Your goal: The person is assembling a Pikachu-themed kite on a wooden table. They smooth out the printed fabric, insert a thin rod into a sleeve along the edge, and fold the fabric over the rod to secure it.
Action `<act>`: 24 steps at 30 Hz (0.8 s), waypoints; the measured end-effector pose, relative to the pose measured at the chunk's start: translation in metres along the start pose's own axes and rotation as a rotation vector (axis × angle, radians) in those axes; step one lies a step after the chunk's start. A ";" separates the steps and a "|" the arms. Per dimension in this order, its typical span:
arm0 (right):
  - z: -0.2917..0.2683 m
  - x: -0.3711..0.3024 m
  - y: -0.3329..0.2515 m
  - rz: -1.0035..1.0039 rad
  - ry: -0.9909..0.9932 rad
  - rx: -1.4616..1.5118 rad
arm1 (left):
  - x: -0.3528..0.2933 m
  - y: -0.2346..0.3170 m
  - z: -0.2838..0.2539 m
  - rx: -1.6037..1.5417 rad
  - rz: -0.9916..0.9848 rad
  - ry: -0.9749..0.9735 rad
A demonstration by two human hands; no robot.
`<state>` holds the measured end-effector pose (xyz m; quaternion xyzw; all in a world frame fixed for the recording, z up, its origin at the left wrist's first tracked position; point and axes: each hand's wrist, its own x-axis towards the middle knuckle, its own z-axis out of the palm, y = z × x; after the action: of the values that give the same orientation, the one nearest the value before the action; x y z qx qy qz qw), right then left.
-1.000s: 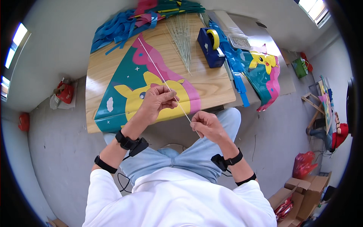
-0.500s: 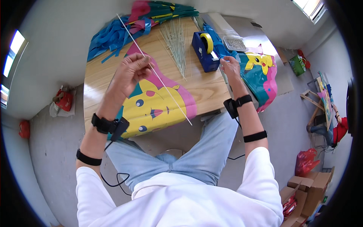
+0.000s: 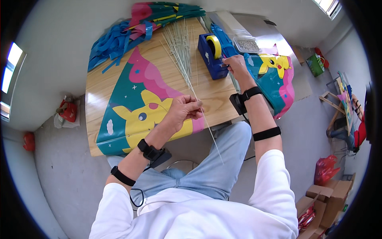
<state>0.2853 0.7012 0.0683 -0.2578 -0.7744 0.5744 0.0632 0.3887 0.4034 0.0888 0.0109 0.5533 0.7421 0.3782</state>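
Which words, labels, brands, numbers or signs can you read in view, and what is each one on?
None can be read.
Blue block-shaped tape dispenser: a pale mark, too small to read.
Yellow, teal and pink plastic sheet: pictures, no legible lettering.
Brown cardboard boxes: nothing legible.

Wears white shirt point(image 3: 175, 215), pale jeans point(image 3: 229, 145), seemingly cabled wristbands point(image 3: 252, 93).

Bright daylight fills the windows point(image 3: 12, 67); glare whitens the left edge of the wooden surface point(image 3: 217, 97); rim curved, perhaps soft.
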 end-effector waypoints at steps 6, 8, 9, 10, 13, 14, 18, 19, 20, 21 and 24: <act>-0.034 -0.059 -0.017 0.031 -0.133 0.262 | 0.003 -0.001 0.019 0.016 0.002 -0.017; -0.046 -0.114 -0.014 0.007 -0.146 0.360 | 0.003 -0.003 0.020 0.008 0.006 -0.021; -0.059 -0.145 -0.008 -0.002 -0.106 0.350 | 0.004 -0.007 0.024 0.002 0.000 -0.033; -0.083 -0.167 0.019 -0.041 -0.194 0.349 | 0.005 -0.012 0.029 -0.004 -0.003 -0.044; -0.132 -0.282 0.048 0.018 -0.138 0.352 | 0.008 -0.025 0.045 -0.043 -0.026 -0.080; -0.145 -0.318 0.055 0.052 -0.111 0.390 | 0.009 -0.029 0.052 -0.049 -0.041 -0.078; -0.176 -0.412 0.067 0.097 0.008 0.418 | 0.014 -0.044 0.092 -0.046 -0.081 -0.099; -0.177 -0.416 0.069 0.121 0.021 0.412 | 0.014 -0.048 0.101 -0.048 -0.086 -0.109; -0.177 -0.416 0.069 0.145 0.032 0.406 | 0.013 -0.050 0.107 -0.051 -0.090 -0.116; -0.176 -0.418 0.070 0.169 0.049 0.399 | 0.017 -0.051 0.112 -0.064 -0.084 -0.132; -0.172 -0.421 0.072 0.171 0.029 0.425 | 0.020 -0.059 0.117 -0.064 -0.105 -0.114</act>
<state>0.7380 0.6651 0.1424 -0.3115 -0.6105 0.7240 0.0781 0.4579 0.5160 0.0778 0.0122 0.5068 0.7365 0.4480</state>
